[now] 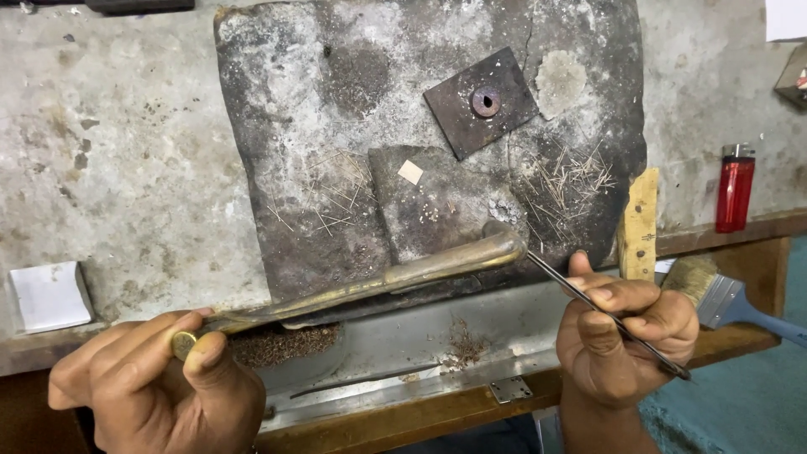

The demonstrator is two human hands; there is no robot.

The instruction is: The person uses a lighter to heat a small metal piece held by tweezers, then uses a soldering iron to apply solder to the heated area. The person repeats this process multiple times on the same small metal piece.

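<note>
Blowpipe (378, 282) of brass lies slantwise across the bench, its curved tip at about two o'clock from the left hand (155, 382), which grips its near end in closed fingers. Right hand (626, 332) pinches thin tweezers (605, 315), their points just beside the pipe tip. Both aim toward a small pale metal square (411, 172) on the scorched soldering slab (277, 202), at twelve o'clock. Seemingly the work is being lined up for heating; steady aim matters next. A red lighter (735, 187) stands at three o'clock.
</note>
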